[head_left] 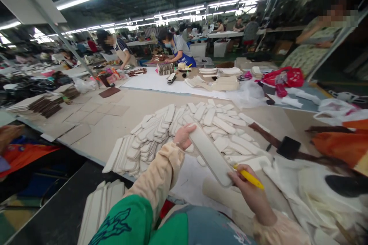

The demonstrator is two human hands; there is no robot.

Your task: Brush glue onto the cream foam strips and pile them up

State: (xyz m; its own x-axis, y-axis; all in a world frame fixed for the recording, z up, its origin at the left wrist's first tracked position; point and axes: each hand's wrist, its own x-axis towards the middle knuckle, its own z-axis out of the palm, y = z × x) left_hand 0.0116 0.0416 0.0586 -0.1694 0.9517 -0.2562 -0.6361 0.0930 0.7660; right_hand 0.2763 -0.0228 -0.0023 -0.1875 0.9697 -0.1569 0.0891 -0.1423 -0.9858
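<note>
A long white panel with rounded corners (211, 157) is held up in front of me, slanting down to the right. My left hand (184, 136) grips its upper left end. At the lower right end, my right hand (248, 185) touches the panel with its fingertips and also grips a yellow-handled tool (250, 177). The tool's working tip is too small to make out. Behind the held panel lies a broad heap of similar white panels (212, 116). Overlapping stacks of white panels (143, 147) spread to the left of my left hand.
More white panels (99, 206) stand by the dark surface at lower left. Brown-edged stacks (43, 103) and flat beige sheets (77, 134) lie on the left. To the right are a brown strap with a black block (289, 147), plastic bags and orange cloth (333, 145). Co-workers (178, 49) work across the table.
</note>
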